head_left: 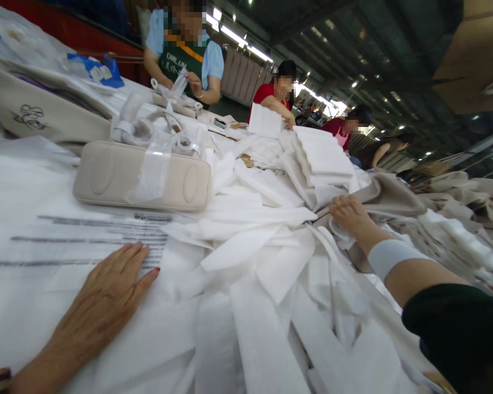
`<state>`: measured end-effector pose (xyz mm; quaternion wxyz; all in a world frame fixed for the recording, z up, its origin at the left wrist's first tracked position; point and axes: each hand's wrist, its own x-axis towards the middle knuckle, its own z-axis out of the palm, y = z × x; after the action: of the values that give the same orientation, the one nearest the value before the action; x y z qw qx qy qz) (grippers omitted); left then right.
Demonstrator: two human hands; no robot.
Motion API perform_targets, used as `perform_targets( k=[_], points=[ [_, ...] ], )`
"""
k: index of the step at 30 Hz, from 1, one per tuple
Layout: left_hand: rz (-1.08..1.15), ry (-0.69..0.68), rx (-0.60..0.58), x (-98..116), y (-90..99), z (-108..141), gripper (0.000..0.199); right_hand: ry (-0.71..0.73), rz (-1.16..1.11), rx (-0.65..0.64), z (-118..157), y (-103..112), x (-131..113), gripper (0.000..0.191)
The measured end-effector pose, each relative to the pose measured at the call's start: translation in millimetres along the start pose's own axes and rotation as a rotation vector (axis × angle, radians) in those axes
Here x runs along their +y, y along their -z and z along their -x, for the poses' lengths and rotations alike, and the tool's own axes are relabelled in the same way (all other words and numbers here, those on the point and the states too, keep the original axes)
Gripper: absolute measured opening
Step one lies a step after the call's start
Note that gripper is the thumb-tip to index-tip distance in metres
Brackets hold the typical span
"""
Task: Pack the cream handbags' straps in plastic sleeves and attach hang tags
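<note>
My left hand (110, 290) lies flat, fingers stretched out, on a clear plastic bag (66, 230) printed with lines of dark text. Just beyond it a beige handbag (142, 176) rests with its oval-marked base towards me and a translucent wrap around its middle. My right hand (349, 214) reaches far across the pile, with fingers bent down at a beige, leather-like piece (394, 197) and white sheets. What its fingertips hold, if anything, is hidden. Between my hands spreads a heap of loose white foam strips (267, 323).
A stack of white foam sheets (322, 153) stands beyond my right hand. More beige pieces (468, 200) are heaped at right. A beige bag with a line drawing (33, 117) lies at upper left. Across the table a co-worker in a green apron (181, 60) handles wrapped parts; other people work farther back.
</note>
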<state>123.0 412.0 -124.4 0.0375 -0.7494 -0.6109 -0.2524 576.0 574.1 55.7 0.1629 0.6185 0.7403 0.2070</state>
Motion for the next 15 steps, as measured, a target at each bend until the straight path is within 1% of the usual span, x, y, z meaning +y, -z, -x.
perform_targets(
  k=[3,6,8,11,13,15],
  points=[
    [0.05,0.011,-0.03,-2.1,0.0,1.3,0.055,-0.096,0.073,0.002,30.3,15.3,19.1,0.028],
    [0.003,-0.053,-0.012,-10.1,-5.2,4.1,0.048,-0.203,0.109,0.035,63.1,42.2,43.1,0.034],
    [-0.028,-0.109,-0.014,-16.0,-10.2,6.0,0.047,-0.27,0.11,0.07,84.1,65.5,58.2,0.037],
    [-0.058,-0.188,-0.001,-21.1,-14.7,7.3,0.048,-0.384,0.069,0.137,113.6,103.6,74.3,0.032],
    [-0.064,-0.224,0.025,-21.5,-12.9,6.0,0.049,-0.474,0.008,0.198,134.0,129.2,79.5,0.027],
    [-0.014,-0.232,0.04,-20.1,-6.3,1.5,0.051,-0.565,-0.08,0.278,156.8,154.3,80.5,0.022]
  ],
)
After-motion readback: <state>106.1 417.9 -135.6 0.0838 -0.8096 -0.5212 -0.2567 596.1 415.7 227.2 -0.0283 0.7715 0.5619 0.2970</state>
